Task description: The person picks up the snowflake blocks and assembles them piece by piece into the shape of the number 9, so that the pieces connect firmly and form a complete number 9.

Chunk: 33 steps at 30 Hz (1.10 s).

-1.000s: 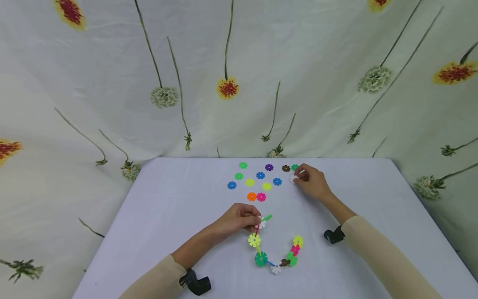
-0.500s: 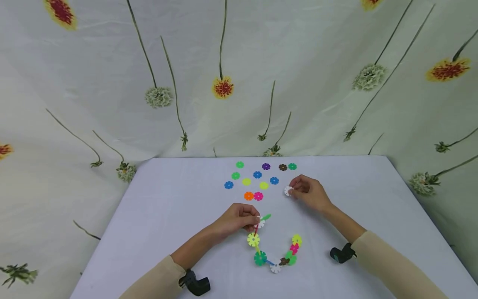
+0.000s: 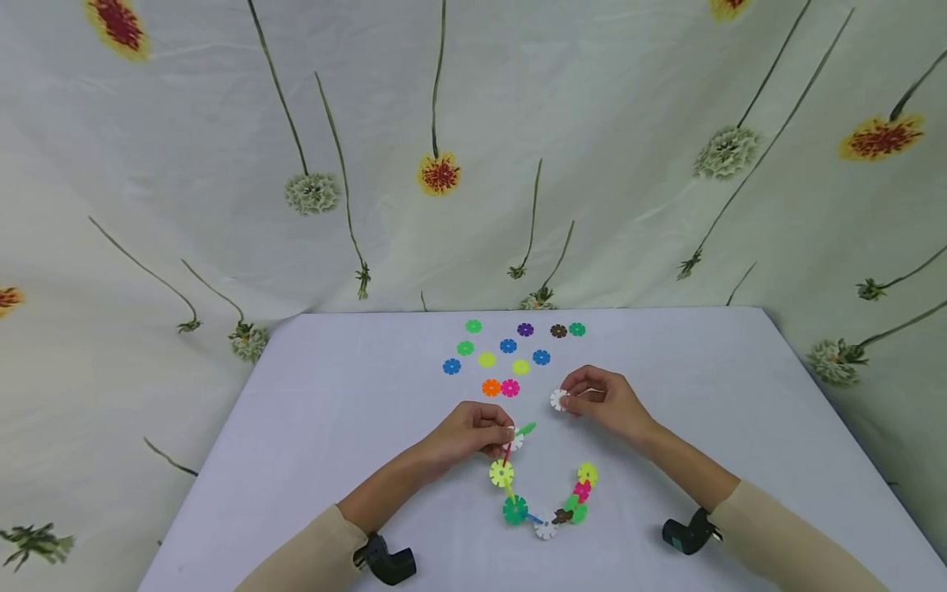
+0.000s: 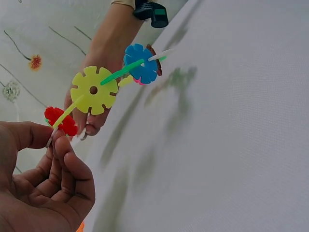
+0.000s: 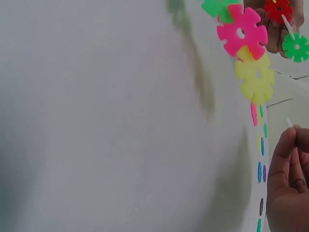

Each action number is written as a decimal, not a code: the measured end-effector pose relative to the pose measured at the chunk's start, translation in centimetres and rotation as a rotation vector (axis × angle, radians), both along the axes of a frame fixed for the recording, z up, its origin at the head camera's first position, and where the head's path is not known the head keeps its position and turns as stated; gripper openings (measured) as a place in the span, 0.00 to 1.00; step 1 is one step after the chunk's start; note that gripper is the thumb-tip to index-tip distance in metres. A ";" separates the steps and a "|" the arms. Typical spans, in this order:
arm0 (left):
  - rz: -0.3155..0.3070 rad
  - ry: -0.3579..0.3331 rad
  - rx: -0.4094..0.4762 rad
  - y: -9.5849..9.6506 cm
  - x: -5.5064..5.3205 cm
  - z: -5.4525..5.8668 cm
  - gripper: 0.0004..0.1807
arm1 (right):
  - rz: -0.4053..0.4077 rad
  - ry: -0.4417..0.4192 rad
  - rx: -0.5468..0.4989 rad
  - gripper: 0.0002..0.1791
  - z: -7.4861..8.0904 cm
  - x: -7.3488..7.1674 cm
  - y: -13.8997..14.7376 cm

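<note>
My left hand point(image 3: 473, 429) pinches a white notched plastic disc point(image 3: 516, 442) at one end of a curved chain of interlocking discs. A green disc point(image 3: 527, 428) slots into that white one. Along the chain come red, yellow, dark green point(image 3: 515, 511), blue, white, brown, light green, pink and yellow pieces. In the left wrist view, a yellow disc point(image 4: 93, 90) and a blue disc point(image 4: 140, 64) show above shadows on the cloth. Between thumb and fingers, my right hand point(image 3: 607, 403) holds a loose white disc point(image 3: 558, 400), a short way from the left hand.
Loose discs lie flat toward the back of the white-covered table point(image 3: 333, 370): an orange disc point(image 3: 491, 387), a pink disc point(image 3: 510, 387), a purple disc point(image 3: 525, 330), a brown disc point(image 3: 558, 330) and several blue, green and yellow ones. A flowered cloth point(image 3: 473, 230) hangs behind.
My right hand has brought the white disc from the back right, beside the loose discs, nearer and leftward to the left hand. My left hand keeps its pinch on the chain, nearly still.
</note>
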<state>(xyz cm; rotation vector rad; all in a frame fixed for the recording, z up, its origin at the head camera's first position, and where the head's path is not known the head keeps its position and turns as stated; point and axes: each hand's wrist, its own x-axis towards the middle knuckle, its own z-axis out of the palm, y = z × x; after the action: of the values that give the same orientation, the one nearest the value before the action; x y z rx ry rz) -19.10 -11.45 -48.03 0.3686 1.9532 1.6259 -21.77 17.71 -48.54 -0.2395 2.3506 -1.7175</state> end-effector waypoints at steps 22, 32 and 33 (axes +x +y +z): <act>-0.006 0.002 -0.001 0.0 0.1 -0.1 0.14 | 0.168 -0.040 -0.086 0.15 1.4 3.0 -1.7; -0.046 -0.004 -0.006 0.1 0.2 -0.1 0.11 | 0.202 -0.024 -0.067 0.13 1.4 3.2 -1.8; -0.051 -0.002 -0.009 0.2 0.3 0.0 0.11 | 0.202 -0.024 -0.063 0.13 1.4 3.2 -1.8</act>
<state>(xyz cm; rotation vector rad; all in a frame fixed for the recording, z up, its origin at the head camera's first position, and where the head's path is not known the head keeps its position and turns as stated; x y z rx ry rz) -18.85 -11.29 -48.06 0.4101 1.9332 1.5844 -18.56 15.95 -47.10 -0.4478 2.1743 -1.6885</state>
